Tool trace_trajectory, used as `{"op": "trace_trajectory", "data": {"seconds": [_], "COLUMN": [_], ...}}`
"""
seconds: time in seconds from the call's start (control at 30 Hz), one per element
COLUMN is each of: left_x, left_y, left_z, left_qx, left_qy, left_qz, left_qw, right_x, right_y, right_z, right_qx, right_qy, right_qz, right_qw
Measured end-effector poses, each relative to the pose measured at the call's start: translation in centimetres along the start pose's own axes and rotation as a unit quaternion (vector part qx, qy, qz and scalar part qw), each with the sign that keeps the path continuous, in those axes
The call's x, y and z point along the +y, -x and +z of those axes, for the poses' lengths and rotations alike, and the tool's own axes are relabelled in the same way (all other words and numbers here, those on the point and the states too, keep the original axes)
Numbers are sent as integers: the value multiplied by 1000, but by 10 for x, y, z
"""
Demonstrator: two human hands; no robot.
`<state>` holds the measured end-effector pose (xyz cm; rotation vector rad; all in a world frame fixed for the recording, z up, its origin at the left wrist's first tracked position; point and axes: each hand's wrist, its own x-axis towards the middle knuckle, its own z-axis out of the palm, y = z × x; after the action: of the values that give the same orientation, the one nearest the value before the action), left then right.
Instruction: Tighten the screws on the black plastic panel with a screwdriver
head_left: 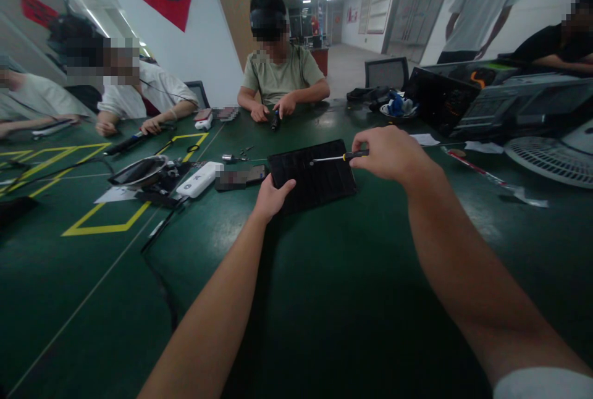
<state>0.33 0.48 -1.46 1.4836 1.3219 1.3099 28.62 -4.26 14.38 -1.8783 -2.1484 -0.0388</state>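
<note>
My left hand [272, 197] grips the near left corner of a flat black rectangular panel [310, 186], thumb on top and the other fingers hidden beneath. The panel is tilted up a little over the green table. In my right hand [386, 153] is a screwdriver [356, 154] with a black and yellow handle, fingers closed round its end. Its shiny shaft lies nearly level across the panel and points left. The tip is over the panel's upper middle; whether it touches a screw I cannot tell.
Left of the panel lie a dark phone [241, 178], a white power bank [200, 180] and a round metal-rimmed part [141, 170]. A white fan [551, 158] and computer cases [514, 102] stand to the right. Across the green table [324, 288] sits a person [285, 71] handling a dark object.
</note>
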Motion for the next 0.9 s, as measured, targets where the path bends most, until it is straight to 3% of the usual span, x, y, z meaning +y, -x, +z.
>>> {"op": "trace_trajectory", "data": {"seconds": [0.6, 0.9], "left_x": [-3, -6], "left_y": [0, -3], "left_z": [2, 1], "left_qx": [4, 1], "left_qy": [12, 6], "left_qz": [1, 5], "left_qw": [1000, 1000], "right_x": [-1, -4], "right_y": [-2, -4], "right_z": [7, 4], "right_qx": [10, -36], "right_qy": [17, 9], "right_qz": [1, 29], "right_qw": [1000, 999]}}
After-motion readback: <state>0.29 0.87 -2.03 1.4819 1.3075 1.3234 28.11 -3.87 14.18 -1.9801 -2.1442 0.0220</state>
